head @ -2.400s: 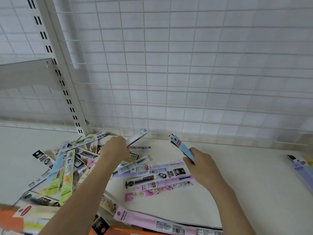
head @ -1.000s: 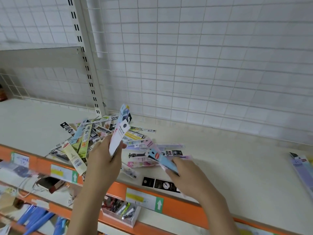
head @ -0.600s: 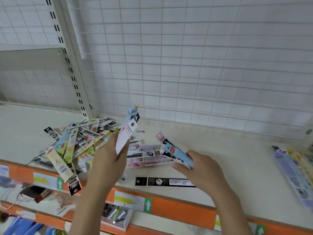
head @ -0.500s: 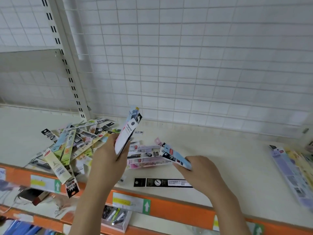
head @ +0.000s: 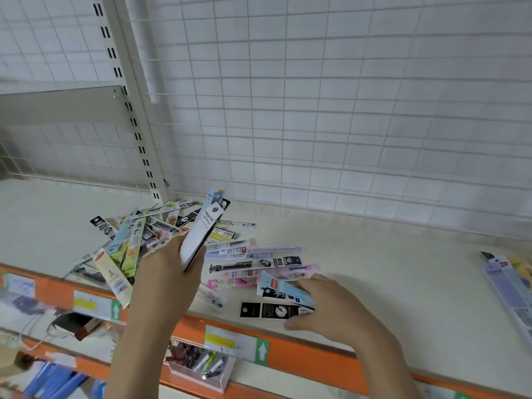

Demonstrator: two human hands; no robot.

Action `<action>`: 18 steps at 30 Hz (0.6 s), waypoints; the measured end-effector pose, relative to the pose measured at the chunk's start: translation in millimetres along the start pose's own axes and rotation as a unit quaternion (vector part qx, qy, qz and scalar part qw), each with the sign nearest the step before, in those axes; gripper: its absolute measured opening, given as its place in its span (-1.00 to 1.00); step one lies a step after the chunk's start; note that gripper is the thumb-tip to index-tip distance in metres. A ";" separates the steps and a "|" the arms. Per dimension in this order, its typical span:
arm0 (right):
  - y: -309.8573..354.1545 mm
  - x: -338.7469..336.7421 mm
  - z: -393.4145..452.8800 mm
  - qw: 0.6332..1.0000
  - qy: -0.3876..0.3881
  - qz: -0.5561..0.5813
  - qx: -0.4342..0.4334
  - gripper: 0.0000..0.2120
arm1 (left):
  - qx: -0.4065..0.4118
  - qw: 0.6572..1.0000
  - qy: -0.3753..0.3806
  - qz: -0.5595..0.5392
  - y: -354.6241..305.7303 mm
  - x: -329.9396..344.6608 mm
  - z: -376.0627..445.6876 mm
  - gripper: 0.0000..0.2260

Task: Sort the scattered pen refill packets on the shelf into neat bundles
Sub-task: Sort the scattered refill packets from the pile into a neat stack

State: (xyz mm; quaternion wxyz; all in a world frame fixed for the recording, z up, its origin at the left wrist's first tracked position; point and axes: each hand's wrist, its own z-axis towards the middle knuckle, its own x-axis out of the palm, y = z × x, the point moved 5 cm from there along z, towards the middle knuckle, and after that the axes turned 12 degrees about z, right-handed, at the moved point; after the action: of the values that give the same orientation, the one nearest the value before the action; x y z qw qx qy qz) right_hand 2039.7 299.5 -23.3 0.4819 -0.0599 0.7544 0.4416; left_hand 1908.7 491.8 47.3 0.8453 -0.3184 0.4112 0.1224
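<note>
A loose heap of pen refill packets (head: pixel 138 240) lies on the cream shelf (head: pixel 388 269) at the left. My left hand (head: pixel 167 272) grips a small upright bundle of packets (head: pixel 203 228), white one in front, above the heap. My right hand (head: pixel 328 306) is low over the shelf's front, holding a light blue packet (head: pixel 283 290) with a red logo. That packet's far end rests over a black packet (head: pixel 267 310) lying flat by the front edge. More pastel packets (head: pixel 253 260) lie spread between my hands.
A white wire grid wall (head: pixel 316 110) backs the shelf, with a slotted upright post (head: pixel 129 110) at the left. A sorted stack of packets (head: pixel 509 283) lies at the far right. The orange shelf edge (head: pixel 302 355) carries price labels; a lower shelf holds a clear box of pens (head: pixel 198 367).
My right hand has lowered the light blue packet from a raised tilt down toward the shelf, over the black packet. My left hand keeps its bundle upright.
</note>
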 end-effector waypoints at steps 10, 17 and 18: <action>-9.1 -28.6 -4.9 0.987 -0.156 -0.041 0.008 -0.85 | -0.024 0.993 0.095 0.064 6.0 25.8 -6.0 -0.81; -30.1 -52.9 -19.4 0.967 -0.249 0.052 0.027 -0.91 | 0.009 0.977 0.187 0.105 -22.0 59.6 -9.0 -0.77; -33.1 -54.1 -21.5 0.963 -0.260 0.062 0.027 -0.90 | 0.020 0.974 0.198 0.109 -26.9 65.4 -9.8 -0.73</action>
State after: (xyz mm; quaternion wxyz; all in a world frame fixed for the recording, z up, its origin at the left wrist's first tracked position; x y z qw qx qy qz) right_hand 2070.8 245.8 1.9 0.6344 0.1161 0.6171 0.4507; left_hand 1956.6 461.3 3.9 0.7347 -0.2729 0.6052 0.1396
